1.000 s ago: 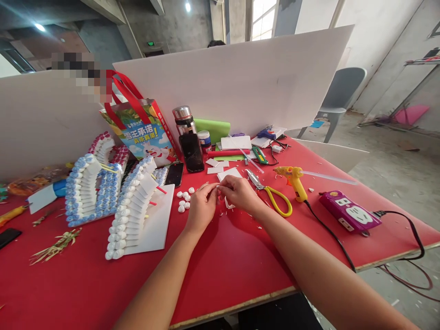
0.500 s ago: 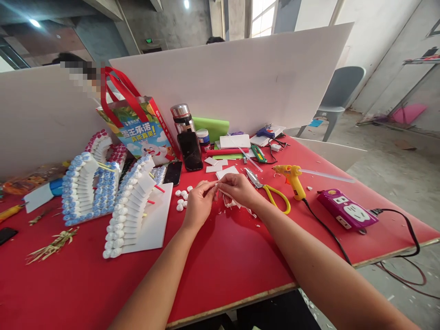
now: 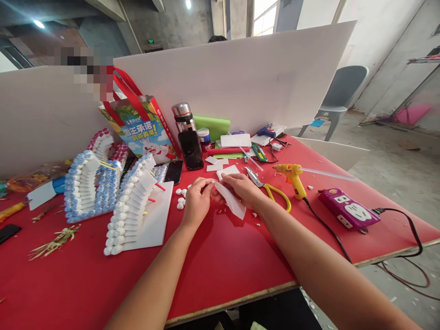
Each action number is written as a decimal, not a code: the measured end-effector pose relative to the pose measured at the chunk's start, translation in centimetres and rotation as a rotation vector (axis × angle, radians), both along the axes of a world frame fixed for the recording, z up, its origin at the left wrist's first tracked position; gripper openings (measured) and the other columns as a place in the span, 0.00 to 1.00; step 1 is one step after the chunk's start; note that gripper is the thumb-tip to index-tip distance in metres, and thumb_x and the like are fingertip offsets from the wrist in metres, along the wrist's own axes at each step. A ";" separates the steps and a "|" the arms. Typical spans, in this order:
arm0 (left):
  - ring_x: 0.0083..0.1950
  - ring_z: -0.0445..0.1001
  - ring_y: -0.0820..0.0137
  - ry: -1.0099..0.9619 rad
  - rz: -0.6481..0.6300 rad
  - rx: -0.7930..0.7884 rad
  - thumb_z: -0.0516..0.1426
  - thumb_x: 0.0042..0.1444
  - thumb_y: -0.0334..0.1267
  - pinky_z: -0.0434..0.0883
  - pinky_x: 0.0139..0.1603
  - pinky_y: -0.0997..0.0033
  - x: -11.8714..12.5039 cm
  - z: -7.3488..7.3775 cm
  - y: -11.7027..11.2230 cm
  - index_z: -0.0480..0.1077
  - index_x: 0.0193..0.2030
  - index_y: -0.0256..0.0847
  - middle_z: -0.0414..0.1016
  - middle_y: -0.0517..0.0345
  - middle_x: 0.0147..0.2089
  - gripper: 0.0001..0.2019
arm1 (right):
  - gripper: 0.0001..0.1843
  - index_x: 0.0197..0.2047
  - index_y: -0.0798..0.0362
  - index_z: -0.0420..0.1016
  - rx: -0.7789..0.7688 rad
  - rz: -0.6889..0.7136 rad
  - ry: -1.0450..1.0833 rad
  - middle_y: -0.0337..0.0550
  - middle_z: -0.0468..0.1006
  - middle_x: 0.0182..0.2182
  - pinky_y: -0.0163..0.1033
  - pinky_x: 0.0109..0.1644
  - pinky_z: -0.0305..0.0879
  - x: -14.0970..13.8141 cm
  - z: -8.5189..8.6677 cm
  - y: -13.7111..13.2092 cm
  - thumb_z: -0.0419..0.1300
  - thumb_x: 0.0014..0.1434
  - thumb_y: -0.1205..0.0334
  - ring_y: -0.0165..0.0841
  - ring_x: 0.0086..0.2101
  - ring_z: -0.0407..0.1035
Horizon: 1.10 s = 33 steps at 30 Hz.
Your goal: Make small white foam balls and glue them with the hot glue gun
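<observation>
Both my hands meet over the middle of the red table [image 3: 220,266]. My left hand [image 3: 197,201] pinches the upper end of a white foam strip [image 3: 231,200]. My right hand [image 3: 244,188] is closed on the same strip from the right, and the strip's free end hangs down toward the table in front of it. Just left of my left hand lie several small white foam beads [image 3: 180,198]. Yellow-handled scissors [image 3: 271,191] lie right beside my right wrist.
A white bead-and-foam arch model [image 3: 132,208] stands at the left, with a blue one [image 3: 85,188] behind it. A yellow glue gun [image 3: 292,176] and a purple power strip [image 3: 347,211] sit at the right. A bag, flask, phones and foam scraps crowd the back, against white divider boards [image 3: 240,78].
The white strip, bunched between my fingers before, is now pulled out long and hangs from my hands. Both hands stayed in about the same place.
</observation>
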<state>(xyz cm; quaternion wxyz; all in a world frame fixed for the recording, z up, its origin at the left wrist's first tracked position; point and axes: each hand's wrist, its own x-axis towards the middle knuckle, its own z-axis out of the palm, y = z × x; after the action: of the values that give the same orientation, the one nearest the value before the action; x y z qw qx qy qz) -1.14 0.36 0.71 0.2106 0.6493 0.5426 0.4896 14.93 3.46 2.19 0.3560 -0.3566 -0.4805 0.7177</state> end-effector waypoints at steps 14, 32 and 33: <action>0.37 0.75 0.68 -0.094 -0.023 -0.040 0.58 0.62 0.44 0.72 0.40 0.70 -0.3 -0.7 0.2 0.79 0.44 0.41 0.77 0.53 0.41 0.12 | 0.11 0.33 0.52 0.70 -0.139 0.015 0.072 0.44 0.81 0.28 0.37 0.29 0.74 0.3 0.1 -0.1 0.68 0.55 0.57 0.34 0.26 0.75; 0.39 0.74 0.68 0.197 0.099 0.205 0.54 0.66 0.38 0.71 0.40 0.70 1.0 0.3 -0.6 0.76 0.43 0.38 0.74 0.52 0.38 0.10 | 0.06 0.31 0.52 0.70 0.467 -0.309 -0.291 0.40 0.79 0.25 0.34 0.28 0.67 -1.5 -1.2 -0.7 0.60 0.57 0.60 0.32 0.24 0.74; 0.38 0.74 0.68 0.239 0.101 0.242 0.53 0.66 0.37 0.70 0.40 0.70 1.1 0.2 -0.6 0.76 0.43 0.38 0.74 0.52 0.38 0.11 | 0.06 0.31 0.52 0.70 0.481 -0.316 -0.289 0.40 0.79 0.24 0.34 0.28 0.67 -1.5 -1.2 -0.7 0.59 0.57 0.60 0.32 0.24 0.74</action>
<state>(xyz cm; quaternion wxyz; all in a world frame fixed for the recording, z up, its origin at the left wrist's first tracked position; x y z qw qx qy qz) -0.07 -0.28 0.94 0.0401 0.6953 0.5330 0.4805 13.46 2.72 0.96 0.4654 -0.4306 -0.6207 0.4612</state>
